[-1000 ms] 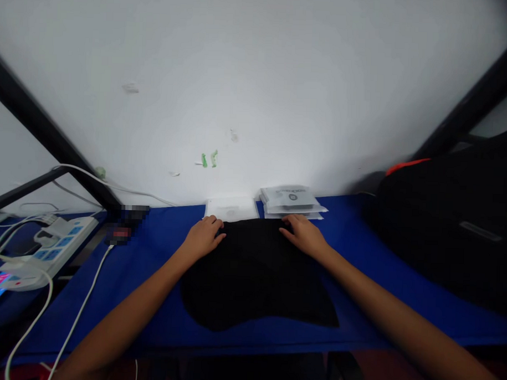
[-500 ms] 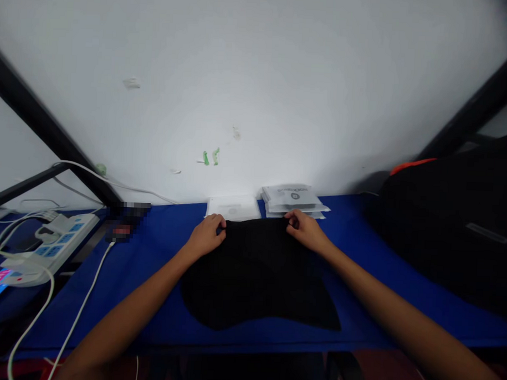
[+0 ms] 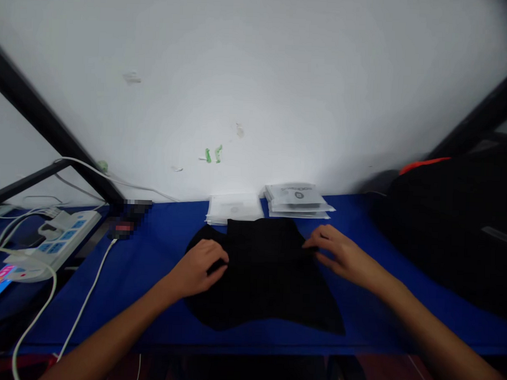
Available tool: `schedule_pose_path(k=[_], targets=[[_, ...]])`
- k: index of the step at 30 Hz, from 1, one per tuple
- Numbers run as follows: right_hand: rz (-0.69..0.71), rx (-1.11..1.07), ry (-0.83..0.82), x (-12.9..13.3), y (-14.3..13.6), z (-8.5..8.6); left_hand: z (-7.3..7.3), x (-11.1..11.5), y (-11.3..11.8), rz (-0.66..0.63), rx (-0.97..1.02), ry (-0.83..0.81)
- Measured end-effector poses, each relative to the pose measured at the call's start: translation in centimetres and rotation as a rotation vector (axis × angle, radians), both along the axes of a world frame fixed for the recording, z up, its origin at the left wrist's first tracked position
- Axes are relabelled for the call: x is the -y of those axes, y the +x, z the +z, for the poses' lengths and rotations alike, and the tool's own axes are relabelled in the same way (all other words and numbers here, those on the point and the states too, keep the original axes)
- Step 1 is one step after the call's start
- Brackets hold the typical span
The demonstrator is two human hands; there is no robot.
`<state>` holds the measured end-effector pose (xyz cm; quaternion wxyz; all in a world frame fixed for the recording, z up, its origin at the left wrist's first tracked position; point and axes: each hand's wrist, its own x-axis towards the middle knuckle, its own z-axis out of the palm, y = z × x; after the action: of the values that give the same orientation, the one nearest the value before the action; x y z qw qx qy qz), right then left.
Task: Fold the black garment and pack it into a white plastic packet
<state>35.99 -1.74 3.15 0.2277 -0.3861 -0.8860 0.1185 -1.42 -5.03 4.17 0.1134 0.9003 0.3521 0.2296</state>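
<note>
A black cloth (image 3: 267,273) lies spread on the blue table (image 3: 151,253), its lower edge curved and its top edge close to the white packets. My left hand (image 3: 203,266) is over the cloth's left part, thumb and fingers curved with a gap between them and no cloth seen raised in it. At the cloth's right edge is my right hand (image 3: 338,254), its fingers bent and thumb apart, the fingertips touching or just over the fabric. Neither hand visibly holds anything.
Behind the cloth are white packets (image 3: 236,206) and a stack of printed packets (image 3: 297,198) by the wall. A large black bag (image 3: 455,230) stands right. To the left are a power strip (image 3: 64,239), cables and a pixelated dark object (image 3: 130,216).
Both hands have left the cloth's top edge and come nearer to me; the right one also moved outward. A cloth flap now shows at the upper left. The view shifted slightly.
</note>
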Motion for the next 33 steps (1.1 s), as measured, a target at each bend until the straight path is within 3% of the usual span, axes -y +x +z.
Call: schedule_pose_path(k=[2,4,9,11,14,17,21,23,25,29,33], targets=[[0.027,0.049,-0.049,1.7,0.6,-0.2,-0.1,1.1,-0.6,-0.093,-0.04,-0.07],[0.044,0.098,-0.069,2.8,0.7,-0.6,-0.7,1.0,-1.6,-0.054,-0.011,-0.078],[0.047,0.136,0.049,3.6,-1.3,-1.1,-3.4,-3.1,-4.9,0.474,0.007,0.023],[0.09,0.14,0.081,3.5,-2.7,-1.4,-4.3,-4.6,-5.6,0.509,-0.022,-0.039],[0.15,0.166,0.063,3.4,-4.2,-2.2,-4.1,-4.6,-5.6,0.429,0.055,0.007],[0.143,0.189,0.025,3.6,-4.6,-3.2,-2.3,-2.4,-5.1,0.292,0.179,0.126],[0.121,0.173,-0.005,3.9,-4.3,-3.9,0.2,1.1,-4.9,-0.058,0.159,-0.135],[0.128,0.148,-0.009,3.9,-4.1,-3.9,0.4,2.1,-5.1,-0.113,0.123,-0.254],[0.139,0.135,-0.008,3.8,-3.9,-3.9,-0.1,2.3,-5.4,0.002,0.097,-0.275],[0.14,0.12,0.007,3.7,-3.7,-4.0,-2.2,1.8,-6.0,0.385,0.062,-0.248],[0.112,0.077,0.059,3.8,-3.4,-4.1,-2.6,1.4,-6.3,0.454,-0.01,-0.27]])
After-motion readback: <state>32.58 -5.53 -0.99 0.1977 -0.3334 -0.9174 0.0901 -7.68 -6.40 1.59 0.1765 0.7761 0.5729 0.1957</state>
